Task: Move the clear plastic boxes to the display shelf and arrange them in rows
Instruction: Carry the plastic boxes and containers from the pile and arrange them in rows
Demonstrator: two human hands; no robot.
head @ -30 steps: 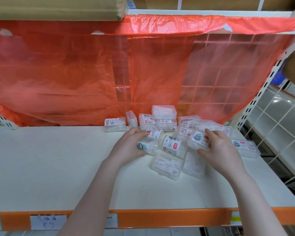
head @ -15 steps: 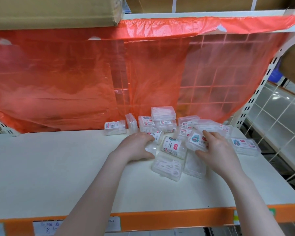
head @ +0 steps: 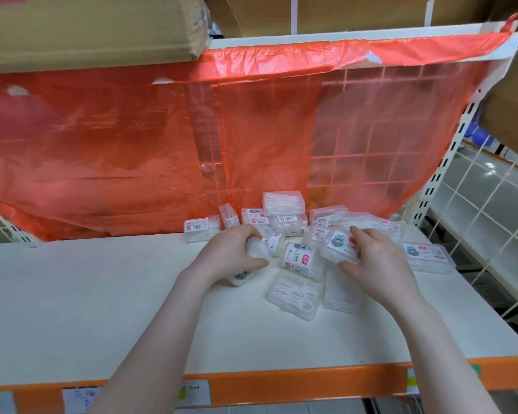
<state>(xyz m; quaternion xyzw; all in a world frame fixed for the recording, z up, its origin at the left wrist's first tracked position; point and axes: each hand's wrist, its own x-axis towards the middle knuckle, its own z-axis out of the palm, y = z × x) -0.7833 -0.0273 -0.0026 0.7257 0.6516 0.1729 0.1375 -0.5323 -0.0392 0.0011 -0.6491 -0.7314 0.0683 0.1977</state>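
Left hand (head: 232, 254) grips one clear box (head: 253, 254), fingers curled round it, mid-shelf. Right hand (head: 379, 262) pinches a labelled box (head: 340, 245) w/ thumb & fingers. Loose pile of boxes (head: 284, 216) sits at the white shelf's (head: 102, 294) back-right, against the red plastic sheet (head: 117, 150).

On the white shelf (head: 102, 294), a jumbled pile of clear boxes (head: 284, 218) lies against the orange plastic sheet (head: 132, 150). The left hand (head: 234, 253) grips one box at the pile's front; the right hand (head: 377, 264) grips a labelled box (head: 340, 245).
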